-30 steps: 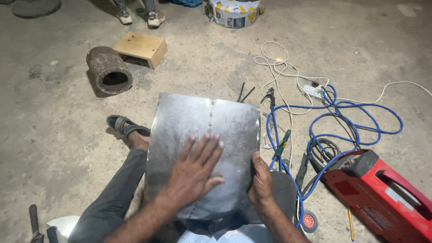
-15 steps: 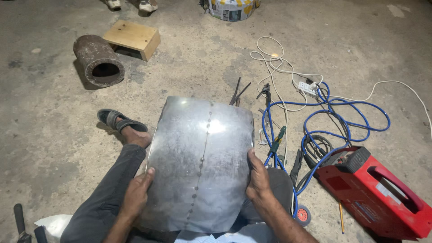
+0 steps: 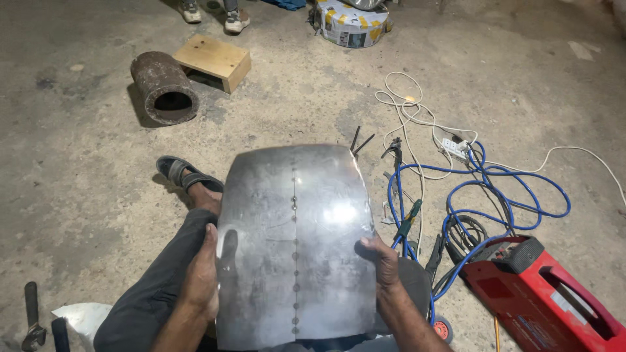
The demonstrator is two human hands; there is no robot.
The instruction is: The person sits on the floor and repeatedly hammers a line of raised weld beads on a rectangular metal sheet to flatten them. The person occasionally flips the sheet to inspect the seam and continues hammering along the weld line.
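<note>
The lower edge of the curved metal sheet [image 3: 297, 248] runs out of the bottom of the view, and the sheet hides most of the person's lap and both palms. Of the left hand [image 3: 201, 277] only the back and the thumb show, the thumb pressed on the sheet's face at its left edge; the right hand [image 3: 381, 262] grips the right edge, thumb on the front and fingers tucked behind. A row of small weld spots runs down the sheet's middle, and a bright glare sits to the right of it. At the top edge a second person shows only as shoes [image 3: 212, 13], cut off above the ankle. The red machine [image 3: 541, 300] is clipped at the bottom right corner, and the tool handles [image 3: 32, 319] at the bottom left are partly out of view.

The floor [image 3: 98, 195] is rough, stained concrete. On it lie a rusty pipe section [image 3: 164, 88] just beside a wooden block [image 3: 214, 60], a taped bucket [image 3: 352, 25], a tangle of blue cable [image 3: 482, 195] and white cord [image 3: 407, 114]. The person's sandalled foot [image 3: 186, 176] pokes out left of the sheet.

Half a second ago the left hand sat lower on the sheet; now it grips higher on that edge, and the sheet is tipped up a little more toward the camera
</note>
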